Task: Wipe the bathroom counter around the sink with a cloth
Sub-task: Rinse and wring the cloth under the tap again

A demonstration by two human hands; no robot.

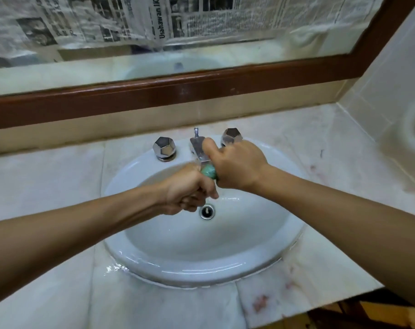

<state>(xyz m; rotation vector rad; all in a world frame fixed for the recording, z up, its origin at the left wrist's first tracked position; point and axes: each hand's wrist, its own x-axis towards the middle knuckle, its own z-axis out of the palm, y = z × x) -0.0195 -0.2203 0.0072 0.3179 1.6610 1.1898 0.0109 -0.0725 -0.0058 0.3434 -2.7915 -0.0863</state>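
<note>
- Head view looks down on both hands meeting over the bowl of the sink, just below the faucet spout.
- Fingers of the left hand are curled into a fist round the lower end of the cloth. The right hand is wrapped round the upper end, its thumb lying up against the spout.
- Twisted into a tight green roll, the cloth shows only as a short piece between the two fists, touching both. Its long axis slants from the left fist up and away to the right fist, toward the spout.
- Of the two, the right hand is higher and farther from the body. The left hand is lower and nearer, just above the drain.
- Both forearms come in from the near corners and converge, which I judge to be a wringing grip.
- Water may be running from the spout, but the fists cover the outlet and I cannot tell.
- Beyond the left hand stands the left knob; the right knob sits just behind the right hand's knuckles.
- Outward of the hands on every side lies the surface to be wiped. A wet patch gleams at the near rim, under the left forearm.
- Next, as I judge it, the cloth must come up over the rim. The left stretch of surface is nearest the left hand, and the right stretch nearest the right.
</note>
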